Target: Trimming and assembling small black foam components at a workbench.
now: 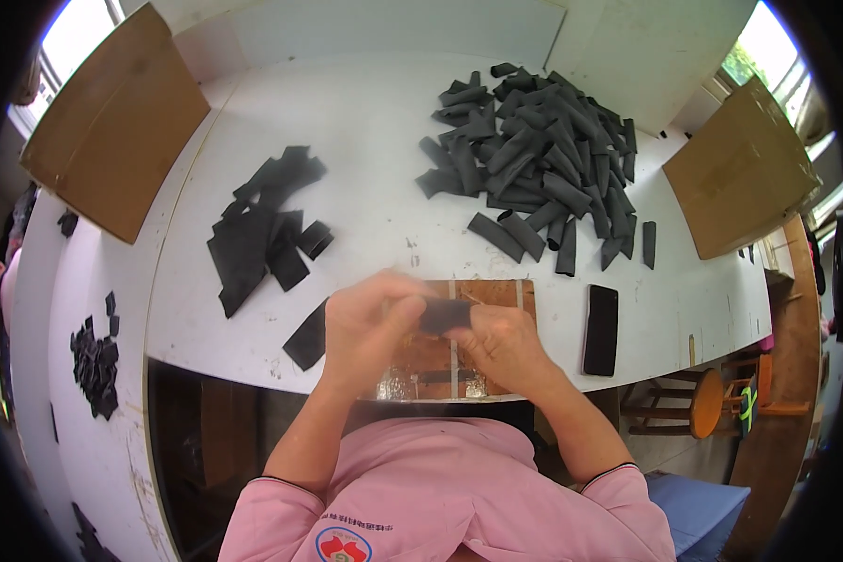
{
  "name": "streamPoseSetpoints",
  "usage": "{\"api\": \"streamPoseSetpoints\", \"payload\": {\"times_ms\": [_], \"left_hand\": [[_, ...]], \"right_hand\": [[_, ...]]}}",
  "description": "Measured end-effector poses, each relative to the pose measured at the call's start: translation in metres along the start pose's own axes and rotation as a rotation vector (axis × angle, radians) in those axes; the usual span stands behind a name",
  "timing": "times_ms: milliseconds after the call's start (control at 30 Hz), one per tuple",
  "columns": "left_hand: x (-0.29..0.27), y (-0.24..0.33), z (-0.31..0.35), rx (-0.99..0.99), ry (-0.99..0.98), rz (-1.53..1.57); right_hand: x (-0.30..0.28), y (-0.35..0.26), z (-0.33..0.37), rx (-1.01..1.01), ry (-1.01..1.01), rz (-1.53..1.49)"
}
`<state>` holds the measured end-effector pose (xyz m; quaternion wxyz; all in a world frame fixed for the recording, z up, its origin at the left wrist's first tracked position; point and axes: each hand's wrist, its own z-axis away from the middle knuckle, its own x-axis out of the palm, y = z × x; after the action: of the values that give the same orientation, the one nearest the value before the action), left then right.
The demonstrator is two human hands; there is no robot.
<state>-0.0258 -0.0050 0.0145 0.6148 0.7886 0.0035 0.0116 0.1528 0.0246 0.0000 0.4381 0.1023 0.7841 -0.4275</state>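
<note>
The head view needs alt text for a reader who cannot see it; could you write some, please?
Both hands, left and right, hold a black strip over a wooden board on a white table. Black pieces lie left, a pile of tubes right.

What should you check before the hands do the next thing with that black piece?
1. Both hands on the piece: left hand and right hand hold the black piece between them. Ok.
2. Firmness of the grip: fingers cover the ends. Cannot tell.
3. Wooden board lies under the hands. Ok.
4. Pile of rolled black pieces is apart from the hands, farther back on the right. Ok.
5. Flat black pieces lie separate on the left. Ok.
6. Black phone-like slab lies close to the table's front edge. Not ok.
</note>
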Motion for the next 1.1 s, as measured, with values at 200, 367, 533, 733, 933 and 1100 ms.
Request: {"api": "streamPoseSetpoints", "payload": {"times_ms": [200, 367, 533, 733, 933, 1100], "left_hand": [[-0.056, -0.073, 0.028, -0.122, 0.525, -0.797], [-0.097, -0.105, 0.044, -0.481, 0.24, -1.153], [-0.067, -0.072, 0.043, -0.406, 0.322, -0.27], [-0.004, -0.038, 0.066, -0.297, 0.059, -0.119], [0.006, -0.032, 0.066, -0.329, 0.116, 0.194], [0.015, -0.025, 0.079, -0.184, 0.415, -0.166]], "right_hand": [[-0.078, 0.033, -0.064, 0.163, 0.242, -1.215], [-0.031, 0.021, -0.018, 0.38, 0.419, -0.757], [0.025, -0.03, 0.035, 0.155, -0.053, -0.38], [0.051, -0.045, 0.024, 0.235, 0.227, -0.525], [0.049, -0.038, 0.034, 0.416, 0.216, -0.844], [0.057, -0.033, 0.039, 0.204, 0.411, -0.386]]}}
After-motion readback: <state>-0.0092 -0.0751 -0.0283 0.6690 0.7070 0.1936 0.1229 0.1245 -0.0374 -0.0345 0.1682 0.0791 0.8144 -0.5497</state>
